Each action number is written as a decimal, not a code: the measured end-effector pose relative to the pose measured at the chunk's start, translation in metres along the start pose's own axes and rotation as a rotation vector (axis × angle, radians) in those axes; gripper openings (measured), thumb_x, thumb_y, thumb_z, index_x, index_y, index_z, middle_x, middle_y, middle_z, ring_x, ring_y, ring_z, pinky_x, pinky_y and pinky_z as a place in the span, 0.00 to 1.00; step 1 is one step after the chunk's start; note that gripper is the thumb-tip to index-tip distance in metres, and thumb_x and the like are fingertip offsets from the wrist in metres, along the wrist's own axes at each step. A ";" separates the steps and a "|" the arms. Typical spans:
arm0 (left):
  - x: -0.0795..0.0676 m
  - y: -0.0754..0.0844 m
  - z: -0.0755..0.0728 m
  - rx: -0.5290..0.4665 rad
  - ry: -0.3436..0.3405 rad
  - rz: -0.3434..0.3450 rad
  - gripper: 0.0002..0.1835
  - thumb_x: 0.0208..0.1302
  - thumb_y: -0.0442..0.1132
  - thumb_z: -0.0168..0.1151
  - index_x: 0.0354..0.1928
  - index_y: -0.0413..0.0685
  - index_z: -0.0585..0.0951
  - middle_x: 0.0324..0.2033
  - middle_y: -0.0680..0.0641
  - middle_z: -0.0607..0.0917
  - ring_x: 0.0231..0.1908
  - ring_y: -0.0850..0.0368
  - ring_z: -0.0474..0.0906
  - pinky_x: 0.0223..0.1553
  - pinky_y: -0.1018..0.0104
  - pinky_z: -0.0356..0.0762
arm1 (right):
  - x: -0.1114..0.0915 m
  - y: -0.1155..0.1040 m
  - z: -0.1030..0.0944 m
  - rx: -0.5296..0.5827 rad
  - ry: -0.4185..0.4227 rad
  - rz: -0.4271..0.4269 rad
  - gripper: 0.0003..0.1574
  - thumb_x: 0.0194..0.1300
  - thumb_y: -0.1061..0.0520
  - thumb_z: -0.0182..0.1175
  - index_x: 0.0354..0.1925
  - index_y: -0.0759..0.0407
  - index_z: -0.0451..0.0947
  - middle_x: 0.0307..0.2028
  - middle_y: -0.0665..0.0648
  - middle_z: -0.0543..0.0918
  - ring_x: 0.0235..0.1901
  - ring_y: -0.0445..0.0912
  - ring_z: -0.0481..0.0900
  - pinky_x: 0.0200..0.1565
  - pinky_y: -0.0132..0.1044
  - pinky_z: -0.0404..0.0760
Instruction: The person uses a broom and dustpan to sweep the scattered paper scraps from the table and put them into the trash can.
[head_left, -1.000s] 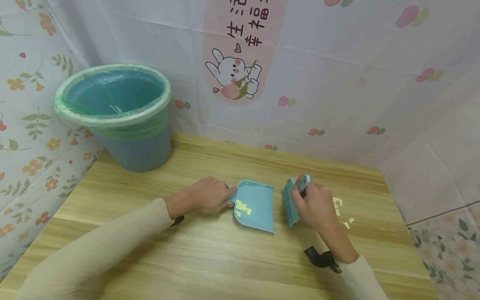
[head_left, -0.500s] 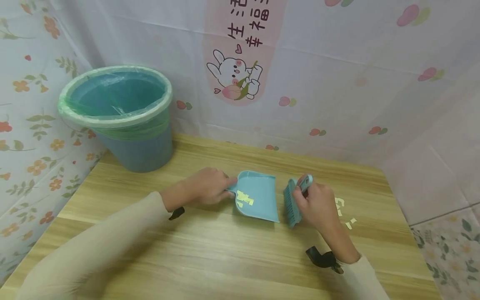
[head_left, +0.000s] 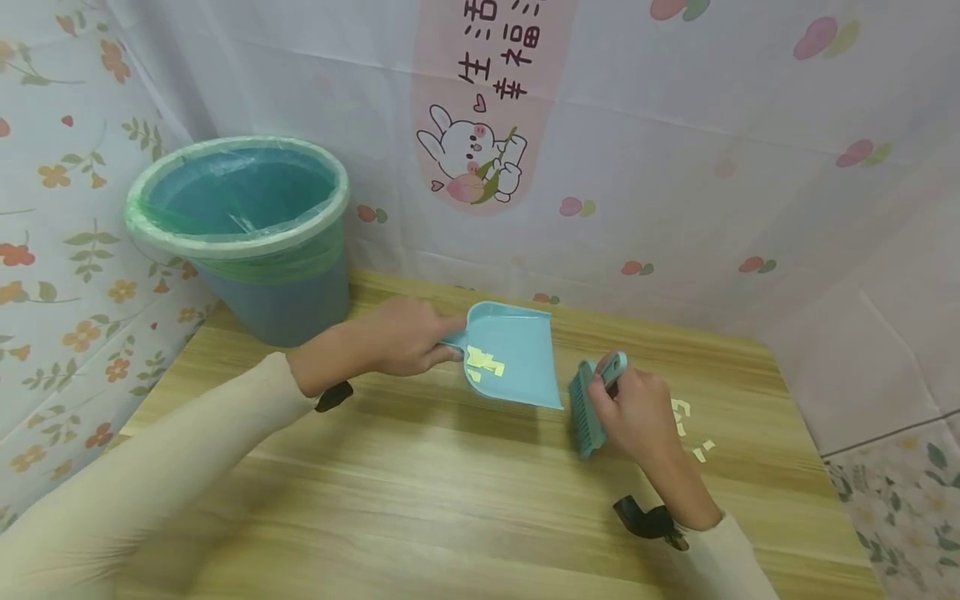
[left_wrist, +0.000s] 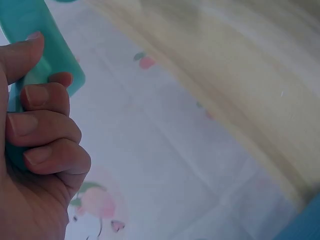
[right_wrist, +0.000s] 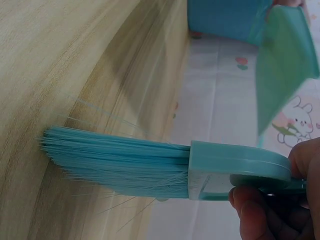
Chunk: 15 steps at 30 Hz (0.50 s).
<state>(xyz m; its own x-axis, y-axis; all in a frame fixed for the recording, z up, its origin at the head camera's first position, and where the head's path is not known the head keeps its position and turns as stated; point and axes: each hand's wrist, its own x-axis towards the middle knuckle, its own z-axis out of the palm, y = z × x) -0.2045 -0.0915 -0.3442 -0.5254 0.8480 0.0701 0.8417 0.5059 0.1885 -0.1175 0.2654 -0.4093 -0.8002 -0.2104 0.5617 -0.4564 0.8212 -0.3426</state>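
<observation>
"So what are the hands doing?"

"Left hand (head_left: 401, 337) is wrapped round the handle (head_left: 453, 340) of the blue dustpan (head_left: 525, 367), held up off the counter (head_left: 420, 517), with pale yellow scraps (head_left: 486, 362) near the handle end. Right hand (head_left: 641, 408) grips the brush (head_left: 588, 417) at the pan's 4 o'clock (bristles (right_wrist: 115, 162) facing down)."

"And the bin (head_left: 273, 292)?"

"Roughly the pan's 10 o'clock. More loose scraps (head_left: 699, 455) lie around 3 o'clock from the brush."
</observation>
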 end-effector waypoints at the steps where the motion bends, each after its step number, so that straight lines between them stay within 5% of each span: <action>1: -0.001 -0.001 -0.004 -0.001 0.007 -0.003 0.15 0.81 0.49 0.66 0.44 0.45 0.76 0.22 0.53 0.70 0.25 0.55 0.69 0.30 0.60 0.68 | 0.000 0.000 0.000 0.000 0.001 -0.001 0.02 0.66 0.65 0.59 0.34 0.61 0.77 0.19 0.45 0.69 0.17 0.36 0.60 0.20 0.34 0.61; 15: -0.020 -0.013 -0.051 0.038 0.062 -0.061 0.14 0.80 0.49 0.66 0.43 0.47 0.76 0.22 0.53 0.70 0.24 0.53 0.70 0.31 0.55 0.71 | -0.001 0.001 0.000 0.001 0.011 -0.019 0.03 0.66 0.66 0.59 0.34 0.60 0.77 0.18 0.46 0.69 0.16 0.35 0.61 0.19 0.34 0.61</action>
<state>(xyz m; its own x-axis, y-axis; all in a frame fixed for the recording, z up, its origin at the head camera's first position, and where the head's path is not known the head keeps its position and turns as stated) -0.2107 -0.1228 -0.2984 -0.5819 0.8044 0.1200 0.8112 0.5633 0.1573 -0.1170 0.2661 -0.4101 -0.7871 -0.2195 0.5765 -0.4714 0.8168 -0.3326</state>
